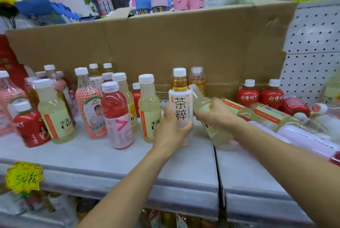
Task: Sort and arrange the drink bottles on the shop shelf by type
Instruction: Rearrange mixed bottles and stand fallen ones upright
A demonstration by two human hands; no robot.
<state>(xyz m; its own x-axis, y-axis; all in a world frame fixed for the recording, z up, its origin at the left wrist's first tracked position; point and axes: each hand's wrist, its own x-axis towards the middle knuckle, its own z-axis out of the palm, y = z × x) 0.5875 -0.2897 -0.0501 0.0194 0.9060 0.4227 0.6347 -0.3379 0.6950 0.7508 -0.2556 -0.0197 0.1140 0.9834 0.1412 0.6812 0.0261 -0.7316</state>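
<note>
White-sleeved tea bottle (181,110) stands upright near the middle of the shelf (110,158), and I see the left hand (170,130) wrapped round its lower half, thumb across the front. Its base is down at the shelf surface; I cannot tell whether it rests there or is just lifted. The right hand (215,113) is clamped round a pale yellow drink bottle (217,134), held tilted with its cap leaning up and left against the tea bottle's shoulder. Just left of the left hand stands another pale yellow bottle (149,110), then a pink bottle (118,115), with more mixed bottles upright behind and beside them. On the right side several bottles lie on their sides (266,113), and two red-labelled bottles (247,95) stand at the back. A brown cardboard sheet (184,44) lines the rear, and a yellow price tag (23,177) hangs on the shelf's front edge
</note>
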